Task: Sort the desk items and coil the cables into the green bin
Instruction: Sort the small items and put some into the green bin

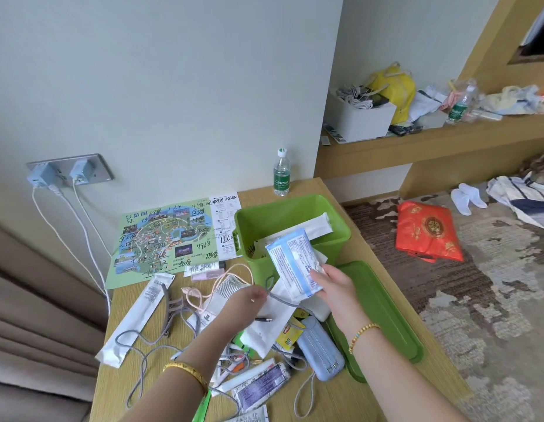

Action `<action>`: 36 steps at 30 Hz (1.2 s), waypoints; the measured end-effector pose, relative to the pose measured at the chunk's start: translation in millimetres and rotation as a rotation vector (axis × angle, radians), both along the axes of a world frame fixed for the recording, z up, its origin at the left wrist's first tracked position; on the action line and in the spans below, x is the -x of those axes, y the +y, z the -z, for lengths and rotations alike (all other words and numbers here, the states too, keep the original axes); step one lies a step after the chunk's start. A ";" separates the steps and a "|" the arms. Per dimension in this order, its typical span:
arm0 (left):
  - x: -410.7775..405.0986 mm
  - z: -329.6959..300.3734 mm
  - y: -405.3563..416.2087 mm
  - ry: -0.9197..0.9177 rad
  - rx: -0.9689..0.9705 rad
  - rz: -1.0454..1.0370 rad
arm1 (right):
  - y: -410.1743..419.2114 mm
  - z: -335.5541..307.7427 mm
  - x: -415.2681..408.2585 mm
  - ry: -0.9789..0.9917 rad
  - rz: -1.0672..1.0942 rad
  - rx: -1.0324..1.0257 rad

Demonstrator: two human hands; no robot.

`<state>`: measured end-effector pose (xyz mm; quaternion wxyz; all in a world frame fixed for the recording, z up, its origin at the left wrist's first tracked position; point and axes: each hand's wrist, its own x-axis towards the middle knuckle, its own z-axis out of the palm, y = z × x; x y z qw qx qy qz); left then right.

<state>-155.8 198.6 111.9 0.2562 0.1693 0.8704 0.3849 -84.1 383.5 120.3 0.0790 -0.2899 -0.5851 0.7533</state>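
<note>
Your right hand (pixel 331 284) pinches flat blue-white plastic packet (pixel 290 263) over square green plastic bin (pixel 334 236) — few packets inside. Left hand (pixel 249 300) grips grey braided cable (pixel 282 300) — uncoiled; surface clutter remains.

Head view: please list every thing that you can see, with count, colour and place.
green bin: one, green, desk back, packets inside
lid: one, green, beside bin
blue-white packet: one, in right hand
grey cable: one, loose on desk
pink cable: one, desk centre
map: one, green, by wall
water bottle: one, clear, desk corner
power bank: one, pale blue, front
chargers: two, in wall socket
left hand: pinches grey cable
right hand: holds packet
</note>
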 end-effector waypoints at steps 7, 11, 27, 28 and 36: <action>17.1 -44.2 24.0 0.171 -0.068 0.026 | 6.0 -42.2 19.1 0.146 0.009 -0.083; 20.3 -57.8 41.5 0.078 -0.079 0.017 | 6.9 -63.7 27.8 0.219 0.000 -0.083; 69.7 -46.9 44.4 -0.485 -0.376 -0.698 | 38.7 -38.2 33.5 -0.034 0.424 0.124; 70.0 -45.3 49.2 -0.534 -0.411 -0.717 | 39.3 -36.2 33.1 -0.037 0.430 0.085; 72.4 -45.1 100.8 -0.745 -0.595 -0.737 | 62.1 -48.9 37.7 0.017 0.470 -0.507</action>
